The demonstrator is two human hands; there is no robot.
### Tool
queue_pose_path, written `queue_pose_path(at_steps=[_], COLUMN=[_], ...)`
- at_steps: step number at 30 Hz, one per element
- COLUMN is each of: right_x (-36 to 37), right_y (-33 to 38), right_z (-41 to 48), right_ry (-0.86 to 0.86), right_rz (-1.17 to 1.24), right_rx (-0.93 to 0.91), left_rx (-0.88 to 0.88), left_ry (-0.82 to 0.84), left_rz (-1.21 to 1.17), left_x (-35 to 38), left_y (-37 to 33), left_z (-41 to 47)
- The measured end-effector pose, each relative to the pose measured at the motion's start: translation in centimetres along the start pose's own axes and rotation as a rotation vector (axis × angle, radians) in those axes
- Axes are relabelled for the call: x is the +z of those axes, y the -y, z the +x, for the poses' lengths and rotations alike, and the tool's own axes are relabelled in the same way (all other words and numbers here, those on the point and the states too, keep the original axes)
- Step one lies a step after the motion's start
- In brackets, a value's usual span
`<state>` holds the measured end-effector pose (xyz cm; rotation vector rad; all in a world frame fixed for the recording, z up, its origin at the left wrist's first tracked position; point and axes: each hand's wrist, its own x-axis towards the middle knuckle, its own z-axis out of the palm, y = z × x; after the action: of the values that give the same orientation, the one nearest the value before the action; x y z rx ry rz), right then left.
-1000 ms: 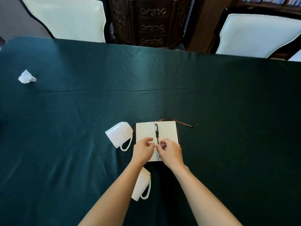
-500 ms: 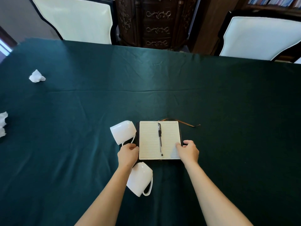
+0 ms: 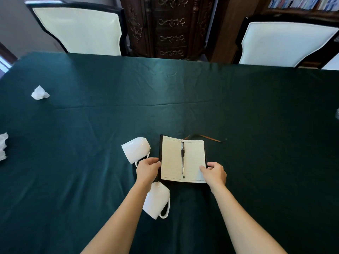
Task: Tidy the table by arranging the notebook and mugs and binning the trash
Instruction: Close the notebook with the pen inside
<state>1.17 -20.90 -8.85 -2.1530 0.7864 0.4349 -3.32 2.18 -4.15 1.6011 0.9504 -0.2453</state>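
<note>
Now the left hand (image 3: 148,168) grips the left cover edge of the open notebook (image 3: 173,160), lifting that side off the dark green tablecloth (image 3: 256,125), while the right hand (image 3: 214,173) pinches the lower right corner of the ruled page. A black pen (image 3: 182,158) lies along the spine. Two white mugs lie on their sides: one mug (image 3: 135,149) just left of the notebook, its handle behind the left fingers, the other mug (image 3: 156,200) partly under the left forearm. A brown ribbon bookmark (image 3: 209,138) trails beyond the top edge. Crumpled paper (image 3: 39,92) sits far left, another wad (image 3: 3,145) at the left border. Printing on the page header is too small to read.
</note>
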Motion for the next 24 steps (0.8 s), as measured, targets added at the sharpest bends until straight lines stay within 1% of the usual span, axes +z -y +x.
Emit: queue_pose_path(at_steps=[8,12,15,20,24], right_x=[-0.2,-0.3,-0.5,-1.2,-1.2], right_y=[-0.2,-0.3,-0.3,-0.2,-0.3], right_z=[-0.2,-0.1,-0.1,0.2,-0.3], right_ry=[0.004,0.001,-0.003,0.112,0.186], right_rz=[0.062,0.087,0.182,0.350,0.493], right_rx=[0.023,0.021,0.044,0.150,0.103], left_rx=[0.094,0.131,0.186,0.241,0.291], left_ry=[0.116,0.158,0.179,0.245,0.257], left_rz=[-0.039,0.004,0.093,0.379,0.508], left_x=[2.6,4.7,6.4,8.1,8.1], left_y=[-2.3,-2.6,-2.5,-1.3,-0.6], left_z=[-1.4,-2.5,-3.2,-4.5,-5.1])
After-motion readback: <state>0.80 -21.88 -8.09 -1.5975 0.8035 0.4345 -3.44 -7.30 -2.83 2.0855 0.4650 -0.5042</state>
